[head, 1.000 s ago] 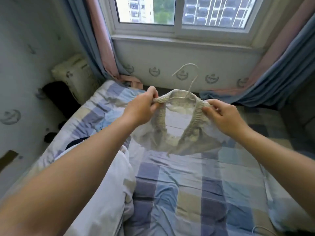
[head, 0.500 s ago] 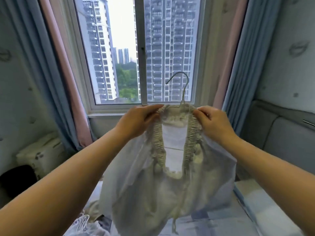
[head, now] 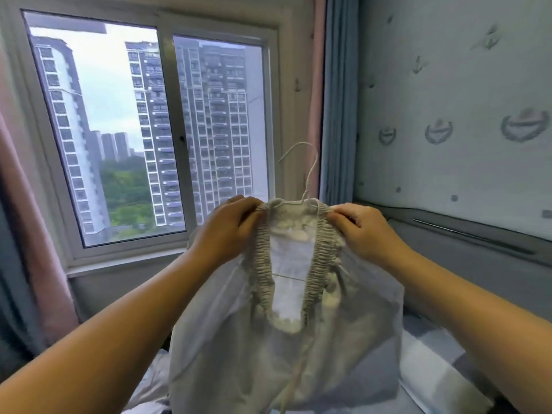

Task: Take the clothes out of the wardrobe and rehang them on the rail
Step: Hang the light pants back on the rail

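A pale cream garment (head: pixel 286 348) with a ruched neckline hangs from a thin white wire hanger (head: pixel 301 171), whose hook stands up above the collar. My left hand (head: pixel 230 231) pinches the left shoulder of the garment over the hanger end. My right hand (head: pixel 364 231) pinches the right shoulder the same way. The garment hangs free in the air between my arms, in front of the window. No rail or wardrobe is in view.
A large window (head: pixel 149 130) fills the left, with pink and blue curtains (head: pixel 337 100) on both sides. A patterned wall (head: pixel 463 115) stands at the right over a grey padded ledge (head: pixel 478 258). The checked bed cover (head: pixel 433 369) lies below.
My hands have lifted the garment on its hanger up off the bed to chest height. My view has risen from the bed and turned right toward the window and wall.
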{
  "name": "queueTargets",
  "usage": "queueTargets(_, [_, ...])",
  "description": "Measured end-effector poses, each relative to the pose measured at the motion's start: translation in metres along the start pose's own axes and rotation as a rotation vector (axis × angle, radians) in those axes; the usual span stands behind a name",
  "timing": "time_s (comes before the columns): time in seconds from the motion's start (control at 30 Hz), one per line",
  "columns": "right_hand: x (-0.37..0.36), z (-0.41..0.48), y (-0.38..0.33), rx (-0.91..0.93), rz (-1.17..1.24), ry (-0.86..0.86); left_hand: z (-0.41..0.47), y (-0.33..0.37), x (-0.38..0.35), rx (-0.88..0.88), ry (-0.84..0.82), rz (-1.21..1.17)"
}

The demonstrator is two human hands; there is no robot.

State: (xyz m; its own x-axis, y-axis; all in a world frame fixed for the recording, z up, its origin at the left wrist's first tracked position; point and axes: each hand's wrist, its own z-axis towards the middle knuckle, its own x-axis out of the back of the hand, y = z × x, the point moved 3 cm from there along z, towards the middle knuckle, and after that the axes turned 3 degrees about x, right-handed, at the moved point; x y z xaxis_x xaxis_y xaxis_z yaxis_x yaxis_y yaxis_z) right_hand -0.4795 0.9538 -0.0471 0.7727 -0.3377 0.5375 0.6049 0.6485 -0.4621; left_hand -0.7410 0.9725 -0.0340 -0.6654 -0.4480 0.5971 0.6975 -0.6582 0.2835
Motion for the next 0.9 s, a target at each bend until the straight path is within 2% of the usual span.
queueTargets(0.13, [0.027, -0.019, -0.006, -0.050, -0.092, 0.049, 0.008, 0.027, -0.012, 0.003, 0.036, -0.238])
queueTargets(0.27, [0.067, -0.042, -0.014, -0.118, -0.115, 0.147, 0.016, 0.075, -0.024, -0.083, -0.190, -0.464])
queueTargets(0.37, [0.103, -0.069, -0.016, -0.179, -0.194, 0.196, 0.017, 0.114, -0.041, -0.143, -0.364, -0.521])
queueTargets(0.43, [0.132, -0.093, -0.022, -0.187, -0.270, 0.229, 0.018, 0.144, -0.058, -0.139, -0.401, -0.535])
queueTargets(0.5, [0.163, -0.119, -0.032, -0.187, -0.355, 0.270, 0.019, 0.177, -0.075, -0.132, -0.358, -0.575])
queueTargets(0.6, [0.216, -0.165, -0.050, -0.213, -0.493, 0.377, 0.016, 0.241, -0.099, -0.145, -0.304, -0.659])
queueTargets(0.9, [0.381, -0.338, -0.135, -0.368, -0.864, 0.734, -0.038, 0.487, -0.136, -0.411, -0.510, -0.820])
